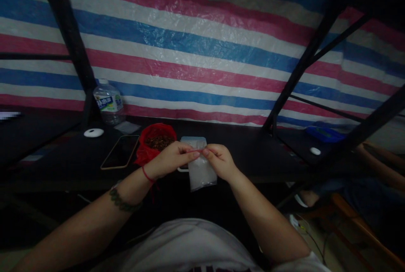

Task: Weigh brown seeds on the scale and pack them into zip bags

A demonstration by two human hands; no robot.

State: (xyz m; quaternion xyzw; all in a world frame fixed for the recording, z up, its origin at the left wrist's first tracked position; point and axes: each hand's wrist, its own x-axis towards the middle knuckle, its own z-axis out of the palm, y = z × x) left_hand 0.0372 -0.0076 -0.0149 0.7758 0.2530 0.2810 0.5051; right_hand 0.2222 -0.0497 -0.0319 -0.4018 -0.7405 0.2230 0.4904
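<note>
A small clear zip bag (pixel 203 174) with a red strip along its top hangs between my hands, just over the front edge of the black table (pixel 253 149). My left hand (pixel 172 156) pinches the strip from the left. Thumb and fingers of my right hand (pixel 222 162) are closed on it from the right, the two thumbs nearly meeting. Behind the bag, a pale flat item with a white rim (pixel 192 139) is mostly hidden. Left of it stands an opened red plastic bag (pixel 141 150) containing small brown pieces, too small to name.
A phone (pixel 120 152), a white round object (pixel 94 132), a clear packet (pixel 127 127) and a plastic bottle (pixel 108 102) lie or stand at the left. Black metal posts (pixel 292 80) frame the table before a striped sheet (pixel 190 44). Another person's arm (pixel 379 160) shows at the right.
</note>
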